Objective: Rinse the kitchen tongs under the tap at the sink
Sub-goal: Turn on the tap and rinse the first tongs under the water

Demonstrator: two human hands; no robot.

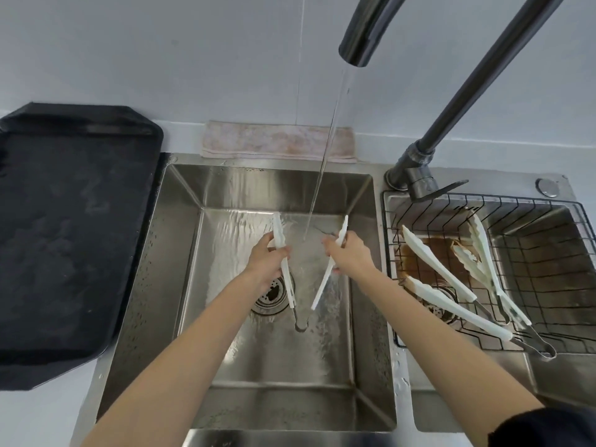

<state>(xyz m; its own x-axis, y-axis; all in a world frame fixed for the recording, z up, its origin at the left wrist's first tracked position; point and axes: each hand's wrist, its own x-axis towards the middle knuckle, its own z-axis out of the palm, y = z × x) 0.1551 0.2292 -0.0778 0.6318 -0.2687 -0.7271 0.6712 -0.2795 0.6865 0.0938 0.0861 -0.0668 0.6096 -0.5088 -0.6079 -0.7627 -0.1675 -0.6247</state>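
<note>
White kitchen tongs [322, 285] are spread wide in a V over the left steel sink basin [180, 240], their hinge near the drain side at the front. My left hand [269, 262] grips the left arm of the tongs and my right hand [346, 254] grips the right arm. Water streams from the dark tap spout [358, 50] and falls between the two arms, just ahead of both hands. The basin floor is wet and rippled around the drain [272, 295].
A black wire rack [532, 275] in the right basin holds more white tongs [438, 269]. The tap base with its lever [419, 179] stands between the basins. A black tray [64, 237] lies left of the sink and a folded cloth [277, 141] behind it.
</note>
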